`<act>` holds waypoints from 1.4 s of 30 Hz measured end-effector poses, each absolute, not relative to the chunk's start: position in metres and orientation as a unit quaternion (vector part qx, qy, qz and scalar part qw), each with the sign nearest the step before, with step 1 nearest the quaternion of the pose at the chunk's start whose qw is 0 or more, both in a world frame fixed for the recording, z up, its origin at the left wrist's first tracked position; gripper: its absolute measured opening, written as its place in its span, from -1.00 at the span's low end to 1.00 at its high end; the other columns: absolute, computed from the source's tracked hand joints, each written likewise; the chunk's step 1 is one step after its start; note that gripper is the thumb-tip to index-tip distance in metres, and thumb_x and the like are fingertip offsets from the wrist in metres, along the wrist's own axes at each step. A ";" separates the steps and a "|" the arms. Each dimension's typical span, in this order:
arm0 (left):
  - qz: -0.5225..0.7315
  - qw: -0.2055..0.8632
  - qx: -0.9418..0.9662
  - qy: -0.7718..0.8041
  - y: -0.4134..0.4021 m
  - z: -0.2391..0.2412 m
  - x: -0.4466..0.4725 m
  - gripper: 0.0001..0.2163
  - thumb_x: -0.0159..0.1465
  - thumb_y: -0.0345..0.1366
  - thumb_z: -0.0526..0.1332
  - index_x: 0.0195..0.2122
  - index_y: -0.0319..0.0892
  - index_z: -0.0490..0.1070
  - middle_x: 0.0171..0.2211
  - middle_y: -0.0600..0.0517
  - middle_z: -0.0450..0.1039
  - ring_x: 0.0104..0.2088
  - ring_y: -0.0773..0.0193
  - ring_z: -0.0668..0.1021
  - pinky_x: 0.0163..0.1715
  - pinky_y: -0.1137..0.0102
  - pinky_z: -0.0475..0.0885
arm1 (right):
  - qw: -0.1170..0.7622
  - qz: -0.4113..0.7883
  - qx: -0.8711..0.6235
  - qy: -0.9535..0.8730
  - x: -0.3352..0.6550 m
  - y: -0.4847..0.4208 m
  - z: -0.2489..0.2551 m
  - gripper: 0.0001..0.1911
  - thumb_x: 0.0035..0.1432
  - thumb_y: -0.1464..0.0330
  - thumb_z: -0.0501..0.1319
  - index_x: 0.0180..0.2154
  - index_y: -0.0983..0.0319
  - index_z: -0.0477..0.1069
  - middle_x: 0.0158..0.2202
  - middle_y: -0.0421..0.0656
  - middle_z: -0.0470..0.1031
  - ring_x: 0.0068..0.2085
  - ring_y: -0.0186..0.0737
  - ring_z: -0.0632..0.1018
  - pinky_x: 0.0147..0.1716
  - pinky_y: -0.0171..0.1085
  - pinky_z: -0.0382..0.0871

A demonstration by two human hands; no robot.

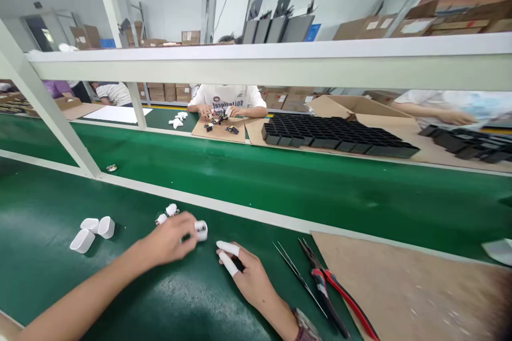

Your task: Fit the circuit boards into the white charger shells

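My left hand is closed in a pinch on a small white plastic housing with dark detail on its side, held a little above the green bench. Just beyond that hand lie two small white rounded parts, partly hidden by it. To the right, my right hand rests low over the bench, white finger cots on two fingers. Those fingers are slightly apart, and I see nothing between them. Three white plastic cups sit together on the left of the bench.
Tweezers and red-and-black long-nose pliers lie right of my right hand, beside a cardboard sheet. A green conveyor belt runs past the bench. Across it, a person handles small parts near black trays. A shelf beam crosses above.
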State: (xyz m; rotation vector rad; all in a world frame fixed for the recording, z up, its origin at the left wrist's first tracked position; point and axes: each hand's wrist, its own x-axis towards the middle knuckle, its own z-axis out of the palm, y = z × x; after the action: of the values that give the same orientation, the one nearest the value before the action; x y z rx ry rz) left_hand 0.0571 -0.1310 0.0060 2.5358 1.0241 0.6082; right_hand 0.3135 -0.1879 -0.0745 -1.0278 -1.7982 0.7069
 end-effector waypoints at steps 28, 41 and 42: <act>0.162 0.090 0.821 0.540 -0.179 0.024 -0.112 -0.64 0.46 -0.19 0.18 0.26 -0.04 0.37 0.25 -0.13 0.43 0.11 0.00 0.61 0.09 0.15 0.56 | 0.254 0.065 -0.439 -0.860 0.251 -0.100 -0.049 -0.97 0.30 0.41 0.28 -0.21 0.24 0.48 -0.12 0.02 0.48 -0.05 0.06 0.53 -0.02 0.00 0.50; 0.167 0.262 0.889 0.336 -0.186 -0.026 0.053 -0.38 0.41 -0.37 0.23 0.45 0.03 0.09 0.25 -0.12 0.38 0.21 0.03 0.50 0.13 0.19 0.54 | 0.186 0.142 -0.406 -0.883 0.344 -0.209 -0.040 -0.40 0.46 0.35 0.16 0.43 0.09 0.07 0.07 0.00 0.45 0.02 -0.02 0.58 0.01 -0.03 0.59; 0.174 0.268 0.882 0.346 -0.186 -0.032 0.054 -0.39 0.42 -0.34 0.23 0.45 0.03 0.08 0.25 -0.12 0.38 0.19 0.03 0.50 0.12 0.19 0.54 | 0.184 0.123 -0.426 -0.877 0.343 -0.211 -0.044 -0.39 0.46 0.31 0.18 0.43 0.12 0.06 0.00 0.00 0.47 -0.07 -0.02 0.60 -0.08 -0.03 0.62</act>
State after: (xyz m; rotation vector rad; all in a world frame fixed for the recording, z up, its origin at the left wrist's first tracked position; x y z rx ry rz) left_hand 0.0539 -0.1865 -0.0316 2.3799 0.9333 0.4708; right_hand 0.3430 -0.2106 -0.0438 -1.2018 -2.4740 0.3466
